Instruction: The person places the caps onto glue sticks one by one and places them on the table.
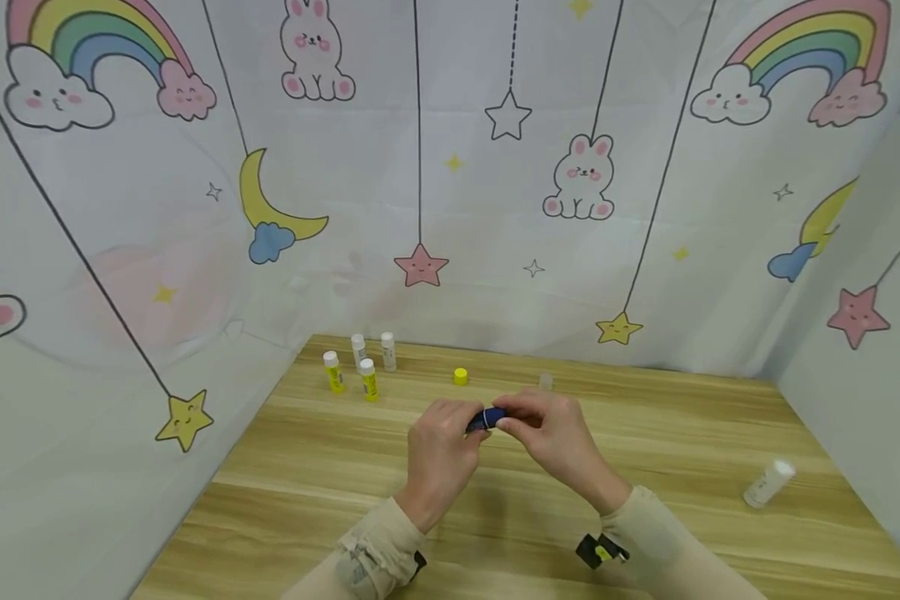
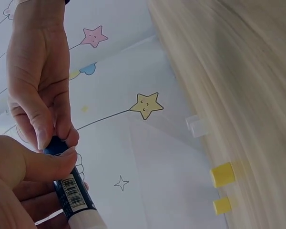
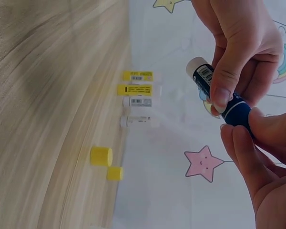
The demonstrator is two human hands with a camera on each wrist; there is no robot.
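Observation:
Both hands meet over the middle of the table on a dark blue glue stick (image 3: 203,77) with a white base and a barcode label. My left hand (image 1: 442,446) grips its body, thumb along the side, as the left wrist view shows. At the other end, the fingertips and thumb of my right hand (image 1: 551,433) pinch the blue cap (image 3: 238,113). A white line runs around the stick beside the cap. In the head view the fingers hide much of the stick, which lies tilted between the hands.
Two yellow-labelled glue sticks (image 1: 369,381) and two white ones (image 1: 388,352) stand at the table's back left. Yellow caps (image 2: 222,175) and a translucent cap (image 1: 545,381) lie toward the back edge. A white glue stick (image 1: 768,483) stands at the right. Printed cloth walls border the table.

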